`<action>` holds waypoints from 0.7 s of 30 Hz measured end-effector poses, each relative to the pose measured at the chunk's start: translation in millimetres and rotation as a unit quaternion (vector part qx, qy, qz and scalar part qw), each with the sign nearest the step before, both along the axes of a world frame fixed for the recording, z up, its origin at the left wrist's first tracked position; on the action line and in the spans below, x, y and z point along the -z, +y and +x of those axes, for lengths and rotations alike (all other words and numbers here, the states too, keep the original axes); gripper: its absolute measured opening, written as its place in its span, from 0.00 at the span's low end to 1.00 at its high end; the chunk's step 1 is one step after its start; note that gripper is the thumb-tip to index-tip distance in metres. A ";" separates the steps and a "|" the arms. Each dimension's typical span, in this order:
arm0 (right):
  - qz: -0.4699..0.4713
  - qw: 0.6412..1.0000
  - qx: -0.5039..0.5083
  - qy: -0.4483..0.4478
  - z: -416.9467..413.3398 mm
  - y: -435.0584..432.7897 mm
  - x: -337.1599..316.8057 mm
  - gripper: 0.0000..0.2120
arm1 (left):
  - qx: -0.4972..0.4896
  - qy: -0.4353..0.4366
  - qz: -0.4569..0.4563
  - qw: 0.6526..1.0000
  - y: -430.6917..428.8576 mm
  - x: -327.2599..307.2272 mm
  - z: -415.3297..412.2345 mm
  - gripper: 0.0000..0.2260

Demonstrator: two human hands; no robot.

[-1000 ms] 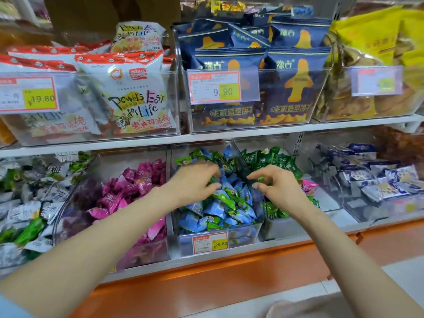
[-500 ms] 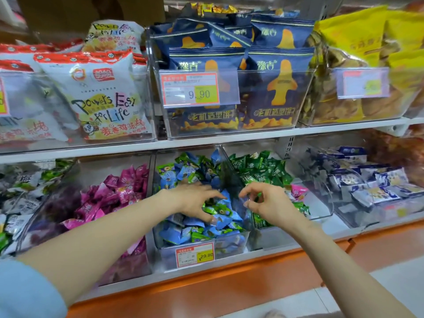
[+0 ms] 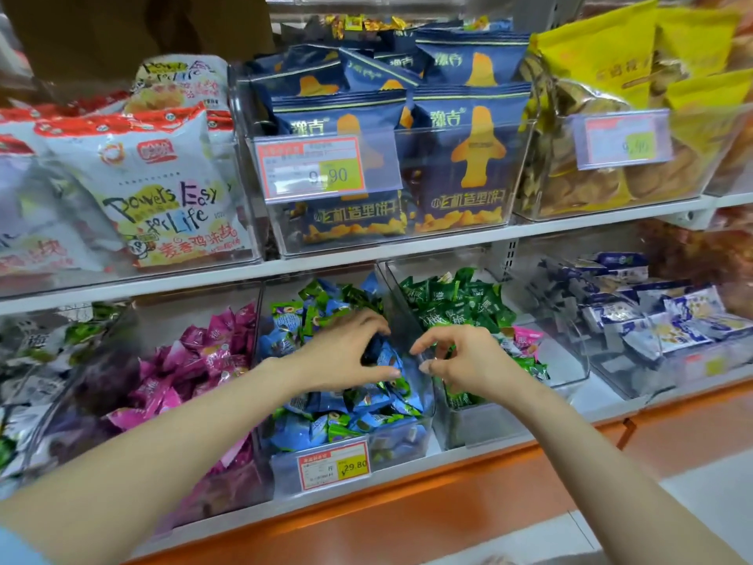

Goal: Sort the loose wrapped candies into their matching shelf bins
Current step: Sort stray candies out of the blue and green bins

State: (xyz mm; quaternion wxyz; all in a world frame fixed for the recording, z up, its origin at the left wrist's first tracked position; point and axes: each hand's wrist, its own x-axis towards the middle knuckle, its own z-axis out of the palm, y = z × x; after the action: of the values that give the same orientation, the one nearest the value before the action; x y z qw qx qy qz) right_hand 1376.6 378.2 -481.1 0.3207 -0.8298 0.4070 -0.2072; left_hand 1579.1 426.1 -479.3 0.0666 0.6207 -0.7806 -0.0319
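- Head view: the left hand (image 3: 346, 354) is reaching into the middle bin (image 3: 407, 440) on the lower shelf (image 3: 599, 401). Its fingers are curling over a blue candy (image 3: 387, 357) at the top of the heap, and its thumb is pressing in from below.
- That bin is holding blue wrappers mixed with light green candies (image 3: 338, 428). A price tag (image 3: 332, 468) reading 29.80 is hanging on its front.
- The right hand (image 3: 468, 362) is hovering just beside the left one, over the neighbouring bin (image 3: 476, 426). Its fingers are curling, with thumb and forefinger tips close but not touching. The wrappers behind are blurring into the fingers, so I cannot tell whether it is pinching anything.
- Dark green candies (image 3: 452, 303) are filling that neighbouring bin, and one pink candy (image 3: 525, 335) is lying among them towards its right side.
- More pink candies (image 3: 203, 360) are piling up in the bin just left of the middle one.
- Blue-and-white packets (image 3: 672, 320) are sitting in the bin at the far right.
- On the upper shelf (image 3: 366, 258), navy snack bags (image 3: 468, 157) are standing upright in a clear bin. White snack bags (image 3: 155, 189) are standing to their left and yellow bags (image 3: 611, 75) to their right.
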 end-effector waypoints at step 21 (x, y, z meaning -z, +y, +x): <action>-0.042 0.998 0.021 0.032 -4.8 3.5 3.3 0.07 | 0.011 -0.222 0.179 0.958 -6.5 18.0 11.5 0.29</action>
State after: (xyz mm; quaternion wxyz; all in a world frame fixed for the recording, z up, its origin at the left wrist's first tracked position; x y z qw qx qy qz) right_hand 1371.8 381.7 -484.5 0.2678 -0.8401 0.4252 -0.2045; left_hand 1590.6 419.5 -497.3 -0.2209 0.6052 -0.7641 -0.0334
